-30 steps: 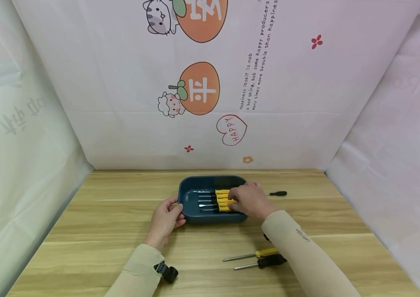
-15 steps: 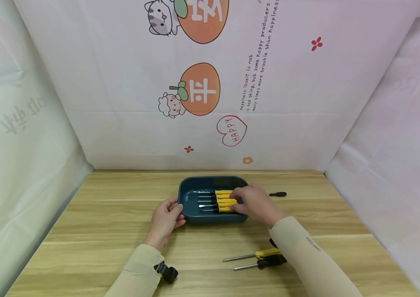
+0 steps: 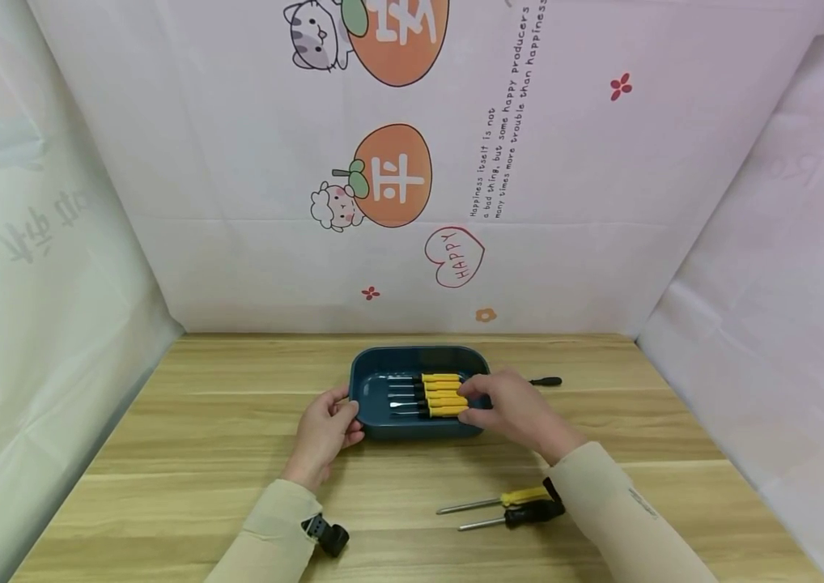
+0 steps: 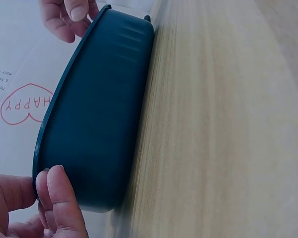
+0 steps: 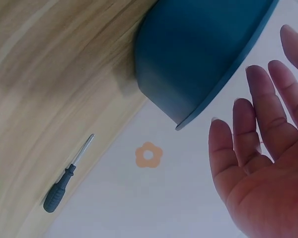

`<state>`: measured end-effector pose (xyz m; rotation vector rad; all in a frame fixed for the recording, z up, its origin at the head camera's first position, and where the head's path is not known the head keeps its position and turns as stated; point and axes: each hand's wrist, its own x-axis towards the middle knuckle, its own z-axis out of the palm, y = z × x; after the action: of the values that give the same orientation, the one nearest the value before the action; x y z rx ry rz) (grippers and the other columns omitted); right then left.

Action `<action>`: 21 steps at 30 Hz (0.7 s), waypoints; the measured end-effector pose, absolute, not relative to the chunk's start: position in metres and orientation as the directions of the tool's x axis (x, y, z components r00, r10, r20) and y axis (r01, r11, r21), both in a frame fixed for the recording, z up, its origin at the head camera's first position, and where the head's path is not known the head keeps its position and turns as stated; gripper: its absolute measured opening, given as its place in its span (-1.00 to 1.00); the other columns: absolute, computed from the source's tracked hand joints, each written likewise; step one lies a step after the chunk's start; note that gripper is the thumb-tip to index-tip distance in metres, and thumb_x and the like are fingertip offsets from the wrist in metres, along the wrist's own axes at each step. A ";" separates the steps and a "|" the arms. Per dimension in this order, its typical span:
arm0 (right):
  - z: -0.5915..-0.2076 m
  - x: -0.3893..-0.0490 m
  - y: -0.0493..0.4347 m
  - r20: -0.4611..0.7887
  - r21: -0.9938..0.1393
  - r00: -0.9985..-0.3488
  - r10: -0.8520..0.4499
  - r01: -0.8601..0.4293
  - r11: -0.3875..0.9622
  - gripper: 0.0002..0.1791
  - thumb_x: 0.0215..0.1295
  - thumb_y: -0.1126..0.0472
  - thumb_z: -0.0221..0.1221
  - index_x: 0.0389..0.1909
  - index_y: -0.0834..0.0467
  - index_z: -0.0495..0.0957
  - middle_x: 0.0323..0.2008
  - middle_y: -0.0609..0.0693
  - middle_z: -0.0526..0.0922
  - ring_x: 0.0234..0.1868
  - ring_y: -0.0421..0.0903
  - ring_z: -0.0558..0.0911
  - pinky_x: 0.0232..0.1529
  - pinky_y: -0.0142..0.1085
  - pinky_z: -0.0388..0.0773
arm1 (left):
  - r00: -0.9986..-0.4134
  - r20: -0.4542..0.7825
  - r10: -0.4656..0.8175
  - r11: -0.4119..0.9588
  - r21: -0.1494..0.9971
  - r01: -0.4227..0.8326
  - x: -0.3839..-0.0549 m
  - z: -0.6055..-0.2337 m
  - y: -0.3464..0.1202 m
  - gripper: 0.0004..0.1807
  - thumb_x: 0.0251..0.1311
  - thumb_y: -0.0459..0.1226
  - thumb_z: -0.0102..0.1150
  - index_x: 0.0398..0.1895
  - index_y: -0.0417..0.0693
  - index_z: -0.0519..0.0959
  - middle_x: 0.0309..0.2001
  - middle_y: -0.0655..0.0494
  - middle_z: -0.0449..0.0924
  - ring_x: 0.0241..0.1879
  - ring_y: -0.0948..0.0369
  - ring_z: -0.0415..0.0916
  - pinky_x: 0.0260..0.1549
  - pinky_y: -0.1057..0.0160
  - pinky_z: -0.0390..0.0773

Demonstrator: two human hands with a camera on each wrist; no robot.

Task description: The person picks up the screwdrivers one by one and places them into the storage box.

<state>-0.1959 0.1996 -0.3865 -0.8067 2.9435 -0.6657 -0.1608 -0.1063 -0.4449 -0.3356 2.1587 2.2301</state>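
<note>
Wooden table (image 3: pixel 237 437); teal bin (image 3: pixel 422 433); yellow-handled screwdrivers (image 3: pixel 443 395) side by side inside.

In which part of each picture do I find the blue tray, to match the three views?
Head: blue tray below centre.
Left wrist: blue tray left of centre, nearly full height.
Right wrist: blue tray at top, partly cut off.
Shared landmark: the right hand.

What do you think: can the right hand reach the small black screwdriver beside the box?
Probably yes: the right hand looks empty and is close by, and the small black screwdriver lies outside the box with nothing on top.
</note>
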 end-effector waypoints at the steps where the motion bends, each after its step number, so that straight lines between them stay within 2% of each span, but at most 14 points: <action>1: -0.386 -0.194 0.201 0.085 -0.423 -0.871 -0.483 -0.471 0.774 -0.62 0.31 0.00 0.43 0.11 -0.01 0.72 0.01 -0.08 0.75 0.08 -0.02 0.59 0.16 -0.02 0.65 | -0.977 -0.167 -0.133 -0.043 0.986 -0.162 -0.161 -0.445 -0.106 -0.53 0.54 -0.30 0.07 0.45 -0.18 0.42 -0.10 -0.12 0.48 -0.31 0.19 0.55 -0.31 0.31 0.76; 7: -0.385 -0.185 0.209 0.075 -0.492 -0.877 -0.475 -0.447 0.747 -0.60 0.31 -0.03 0.43 0.14 -0.04 0.70 0.03 -0.07 0.75 0.10 -0.04 0.65 0.17 0.01 0.66 | -0.979 -0.158 -0.126 -0.049 0.987 -0.153 -0.159 -0.444 -0.106 -0.52 0.53 -0.30 0.09 0.45 -0.23 0.41 -0.13 -0.07 0.48 -0.31 0.19 0.55 -0.33 0.32 0.75; 14: -0.384 -0.177 0.219 0.097 -0.484 -0.856 -0.507 -0.486 0.728 -0.60 0.33 -0.08 0.40 0.12 -0.05 0.72 -0.02 -0.21 0.74 0.07 -0.13 0.66 0.19 0.03 0.64 | -0.978 -0.163 -0.134 -0.047 0.986 -0.158 -0.160 -0.445 -0.106 -0.53 0.53 -0.30 0.09 0.44 -0.20 0.43 -0.13 -0.07 0.48 -0.32 0.20 0.55 -0.33 0.33 0.75; 21: -0.384 -0.170 0.232 0.102 -0.511 -0.842 -0.531 -0.502 0.698 -0.65 0.33 -0.05 0.40 0.09 -0.06 0.73 0.00 -0.20 0.75 0.09 -0.11 0.67 0.19 0.05 0.64 | -0.981 -0.152 -0.119 -0.053 0.988 -0.146 -0.160 -0.446 -0.107 -0.50 0.53 -0.29 0.09 0.46 -0.24 0.40 -0.09 -0.14 0.49 -0.32 0.19 0.55 -0.34 0.31 0.75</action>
<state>-0.1701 0.2322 -0.3836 -0.8658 2.8457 -0.8314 -0.1600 -0.1068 -0.4462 -0.3007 2.1481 2.2461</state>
